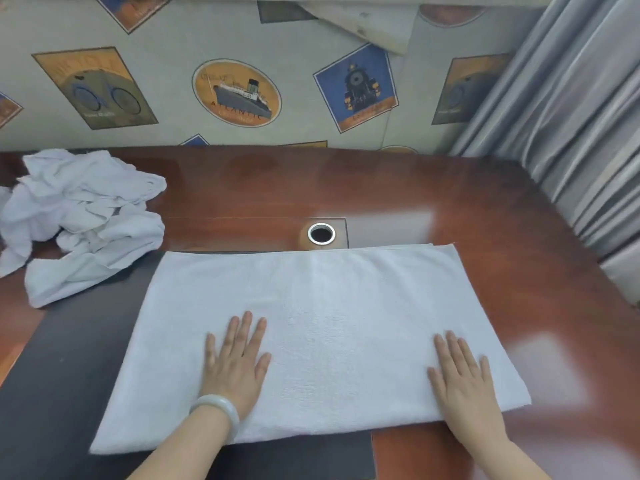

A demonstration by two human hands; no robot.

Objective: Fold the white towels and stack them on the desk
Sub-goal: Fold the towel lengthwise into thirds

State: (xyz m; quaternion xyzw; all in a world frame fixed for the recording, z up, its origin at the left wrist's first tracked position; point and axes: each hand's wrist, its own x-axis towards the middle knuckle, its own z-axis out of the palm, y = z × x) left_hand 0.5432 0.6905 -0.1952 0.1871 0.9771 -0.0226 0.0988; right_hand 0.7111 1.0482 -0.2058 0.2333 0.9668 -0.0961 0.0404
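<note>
A white towel (pixel 322 327), folded over once with its doubled edges at the far side, lies flat across the middle of the brown desk (pixel 502 209). My left hand (pixel 235 365) rests flat on its near left part with straight, spread fingers; a pale bangle circles that wrist. My right hand (pixel 460 375) presses flat on the towel's near right part, close to its right edge. A crumpled pile of white towels (pixel 83 220) sits at the desk's far left.
A dark desk mat (pixel 65 368) lies under the towel's left half. A round metal cable hole (pixel 321 233) sits just beyond the towel. Patterned wallpaper (pixel 235 95) backs the desk and grey curtains (pixel 571 116) hang at the right.
</note>
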